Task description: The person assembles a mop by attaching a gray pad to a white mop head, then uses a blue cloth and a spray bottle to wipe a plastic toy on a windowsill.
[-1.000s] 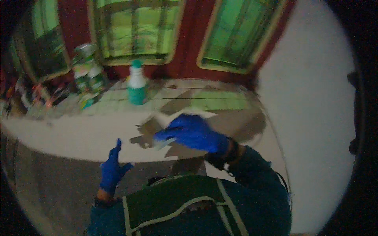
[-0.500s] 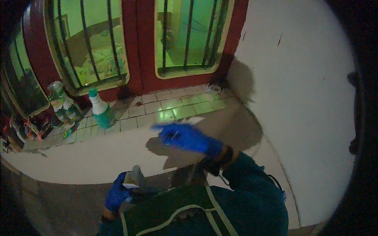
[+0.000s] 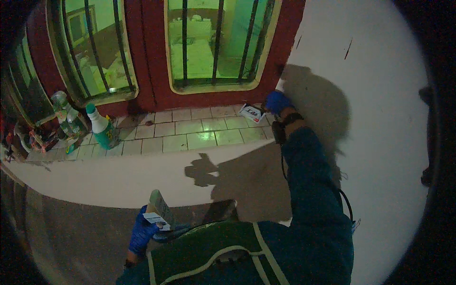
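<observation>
At the lower left, my left hand (image 3: pixel 141 235), in a blue glove, is closed around a small pale carton (image 3: pixel 161 209) with its white end flaps standing open. A bluish cloth-like piece (image 3: pixel 175 232) lies against that hand. Stretched out to the far right corner of the tiled sill (image 3: pixel 185 142), my right hand (image 3: pixel 279 103) wears a blue glove too. It is right beside a small white packet (image 3: pixel 251 113) with dark print, lying on the tiles. The right fingers point away into shadow, so their grip is hidden.
A white-and-green bottle (image 3: pixel 102 127) and a clear spray bottle (image 3: pixel 69 116) stand on the sill's left part, with mixed clutter (image 3: pixel 38 140) further left. Behind is a dark red window frame (image 3: pixel 149 57) with bars. A white wall (image 3: pixel 370 118) closes the right side.
My right hand has moved from above the sill's front edge to its far right corner, beside the packet. My left hand still holds the carton, now turned a little. The view has shifted right.
</observation>
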Demonstrator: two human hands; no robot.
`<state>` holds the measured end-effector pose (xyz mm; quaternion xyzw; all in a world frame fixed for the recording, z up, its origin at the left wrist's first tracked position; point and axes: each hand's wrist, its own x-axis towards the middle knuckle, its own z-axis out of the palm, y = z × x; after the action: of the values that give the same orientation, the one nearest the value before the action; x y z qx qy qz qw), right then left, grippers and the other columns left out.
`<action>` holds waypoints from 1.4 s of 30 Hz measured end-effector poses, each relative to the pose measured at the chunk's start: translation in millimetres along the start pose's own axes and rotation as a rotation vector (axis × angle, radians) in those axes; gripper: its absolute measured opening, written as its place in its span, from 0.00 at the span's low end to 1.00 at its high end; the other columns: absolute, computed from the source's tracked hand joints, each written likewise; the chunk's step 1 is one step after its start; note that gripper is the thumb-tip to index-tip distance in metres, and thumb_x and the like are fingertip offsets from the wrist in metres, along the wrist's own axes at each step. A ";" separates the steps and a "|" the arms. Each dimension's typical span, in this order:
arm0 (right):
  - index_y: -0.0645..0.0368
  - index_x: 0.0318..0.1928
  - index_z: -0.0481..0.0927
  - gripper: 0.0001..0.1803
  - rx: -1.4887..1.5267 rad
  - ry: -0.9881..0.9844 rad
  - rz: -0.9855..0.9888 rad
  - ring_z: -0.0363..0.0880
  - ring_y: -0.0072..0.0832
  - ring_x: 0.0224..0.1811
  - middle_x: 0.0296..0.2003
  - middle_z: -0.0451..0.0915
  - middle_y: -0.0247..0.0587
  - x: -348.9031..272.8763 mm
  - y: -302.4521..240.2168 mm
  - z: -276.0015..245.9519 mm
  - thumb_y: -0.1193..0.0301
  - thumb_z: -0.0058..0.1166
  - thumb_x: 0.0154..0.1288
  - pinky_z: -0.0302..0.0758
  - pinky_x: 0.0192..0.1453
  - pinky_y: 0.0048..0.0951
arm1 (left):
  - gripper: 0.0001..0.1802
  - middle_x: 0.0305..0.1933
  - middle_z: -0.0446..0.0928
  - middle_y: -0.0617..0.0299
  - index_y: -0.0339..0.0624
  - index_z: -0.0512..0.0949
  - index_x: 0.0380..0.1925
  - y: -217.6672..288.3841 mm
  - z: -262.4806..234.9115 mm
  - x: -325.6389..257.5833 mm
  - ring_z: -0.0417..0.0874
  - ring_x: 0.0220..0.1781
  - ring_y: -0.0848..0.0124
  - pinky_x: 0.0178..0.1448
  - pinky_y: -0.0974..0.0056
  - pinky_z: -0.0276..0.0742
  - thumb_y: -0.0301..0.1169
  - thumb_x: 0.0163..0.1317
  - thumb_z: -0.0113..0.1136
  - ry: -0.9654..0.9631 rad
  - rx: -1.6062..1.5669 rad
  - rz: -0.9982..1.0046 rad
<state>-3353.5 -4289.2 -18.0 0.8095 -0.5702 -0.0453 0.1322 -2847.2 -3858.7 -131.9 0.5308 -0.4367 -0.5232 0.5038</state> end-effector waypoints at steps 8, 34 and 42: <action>0.55 0.30 0.83 0.16 -0.046 -0.006 0.122 0.80 0.46 0.35 0.33 0.81 0.50 15.3 -4.0 30.5 0.57 0.57 0.49 0.76 0.43 0.43 | 0.39 0.50 0.74 0.55 0.40 0.60 0.62 8.0 -1.8 -1.5 0.77 0.52 0.66 0.55 0.62 0.75 0.24 0.49 0.67 0.019 0.051 -0.074; 0.54 0.43 0.82 0.21 0.270 -0.032 0.026 0.80 0.43 0.41 0.42 0.80 0.49 -35.1 -100.8 -67.8 0.53 0.55 0.56 0.75 0.43 0.39 | 0.34 0.46 0.76 0.57 0.37 0.64 0.58 12.1 -40.8 -28.0 0.79 0.48 0.67 0.52 0.62 0.77 0.21 0.50 0.65 0.132 -0.143 -0.082; 0.56 0.36 0.83 0.22 0.208 0.115 0.291 0.81 0.44 0.38 0.33 0.82 0.50 -25.5 -51.3 29.8 0.51 0.58 0.51 0.75 0.44 0.43 | 0.36 0.48 0.76 0.57 0.37 0.64 0.58 11.4 -47.6 -24.1 0.78 0.50 0.66 0.54 0.61 0.76 0.24 0.48 0.69 0.149 -0.165 -0.097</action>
<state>-3322.3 -4254.0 -62.3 0.7290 -0.6745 0.0795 0.0854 -2800.8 -3832.4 -120.5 0.5454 -0.3272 -0.5402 0.5511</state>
